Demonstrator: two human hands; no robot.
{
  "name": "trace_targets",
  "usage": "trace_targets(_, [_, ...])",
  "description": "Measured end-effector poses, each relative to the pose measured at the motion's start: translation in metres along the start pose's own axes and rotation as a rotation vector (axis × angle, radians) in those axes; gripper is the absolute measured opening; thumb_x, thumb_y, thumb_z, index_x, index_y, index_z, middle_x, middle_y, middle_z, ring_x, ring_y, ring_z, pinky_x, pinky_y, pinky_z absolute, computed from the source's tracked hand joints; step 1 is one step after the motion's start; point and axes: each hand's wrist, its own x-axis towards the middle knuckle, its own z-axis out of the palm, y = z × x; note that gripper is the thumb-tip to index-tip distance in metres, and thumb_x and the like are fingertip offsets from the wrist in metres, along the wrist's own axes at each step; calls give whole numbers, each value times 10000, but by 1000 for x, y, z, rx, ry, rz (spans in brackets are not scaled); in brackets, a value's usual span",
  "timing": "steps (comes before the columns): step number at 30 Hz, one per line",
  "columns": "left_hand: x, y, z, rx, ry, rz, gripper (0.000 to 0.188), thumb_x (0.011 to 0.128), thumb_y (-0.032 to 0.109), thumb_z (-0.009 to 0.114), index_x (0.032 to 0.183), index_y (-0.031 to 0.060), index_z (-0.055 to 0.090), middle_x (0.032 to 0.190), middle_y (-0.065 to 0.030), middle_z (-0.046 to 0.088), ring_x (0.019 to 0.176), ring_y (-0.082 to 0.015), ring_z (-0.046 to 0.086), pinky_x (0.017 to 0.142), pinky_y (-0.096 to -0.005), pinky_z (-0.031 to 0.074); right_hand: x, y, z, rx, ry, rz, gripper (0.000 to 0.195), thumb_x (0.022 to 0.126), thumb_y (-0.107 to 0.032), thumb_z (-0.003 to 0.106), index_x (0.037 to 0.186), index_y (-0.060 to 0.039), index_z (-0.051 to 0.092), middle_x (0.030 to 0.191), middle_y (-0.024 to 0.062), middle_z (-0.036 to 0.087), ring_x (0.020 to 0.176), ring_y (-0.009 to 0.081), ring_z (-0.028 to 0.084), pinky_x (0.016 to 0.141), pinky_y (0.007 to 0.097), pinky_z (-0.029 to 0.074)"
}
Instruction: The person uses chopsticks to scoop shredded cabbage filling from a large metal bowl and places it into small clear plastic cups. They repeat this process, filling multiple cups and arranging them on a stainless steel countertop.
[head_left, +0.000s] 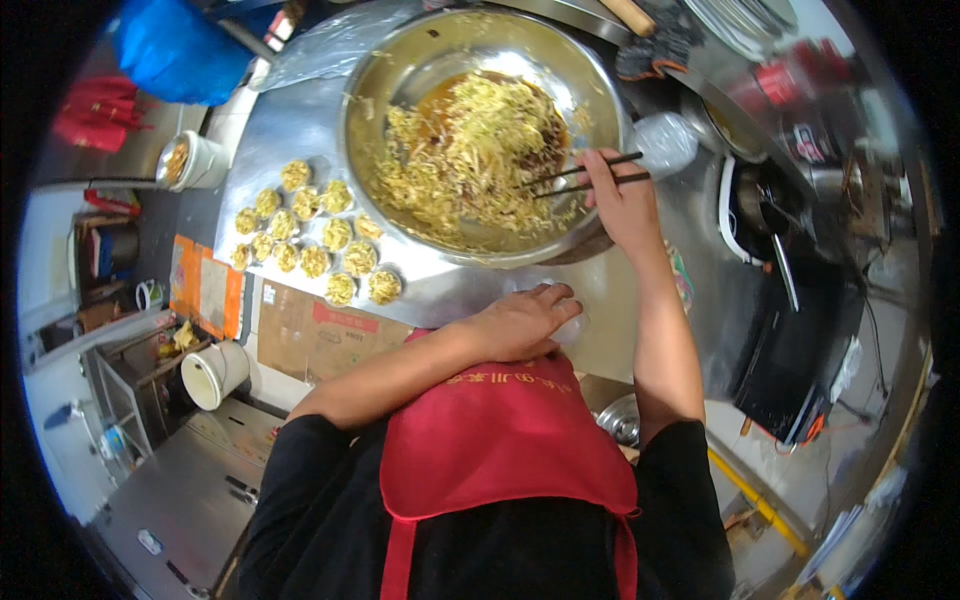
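Observation:
My right hand (622, 199) holds a pair of dark chopsticks (592, 174). Their tips reach into shredded yellow-green vegetable (487, 150) in a large steel bowl (480, 259). Reddish-brown liquid and darker bits show among the shreds. Close to my body, below the bowl's near rim, the fingers of my left hand (529, 319) curl over a clear plastic cup (574, 328), which the hand partly hides. Left of the bowl, several small cups (315, 261) heaped with the same shreds stand grouped on the steel table (435, 292).
Behind the bowl lies clear plastic sheeting (322, 49). A clear plastic bag (664, 142) sits by its right rim, with a dark work glove (660, 45) farther back. At right are a black pan (757, 210) and a pot (720, 127). White buckets (217, 375) stand at left.

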Motion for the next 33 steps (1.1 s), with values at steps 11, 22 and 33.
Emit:
trace_targets(11, [2, 1, -4, -162, 26, -73, 607, 822, 97, 738, 1376, 117, 491, 1411, -178, 467, 1313, -401, 462, 1076, -450, 424, -14, 22, -5, -51, -19, -91, 263, 996, -249, 609, 979, 1, 691, 713, 33, 659, 576, 84, 579, 549, 252, 472])
trace_targets(22, [-9, 4, -17, -374, 82, -109, 613, 833, 84, 759, 1383, 73, 487, 1391, -147, 501, 1292, -330, 492, 1076, -413, 416, -8, 10, 4, -25, 118, -98, 284, 962, -262, 632, 858, -8, 708, 767, 174, 696, 665, 366, 666, 626, 386, 526])
trace_targets(33, [-89, -2, -35, -1241, 457, -99, 581, 944, 98, 644, 1457, 25, 382, 1398, -148, 525, 1228, -240, 568, 999, -395, 498, 5, 2, 45, 320, 62, 153, 311, 1036, -276, 548, 982, 0, 681, 765, 57, 684, 558, 97, 606, 504, 234, 468])
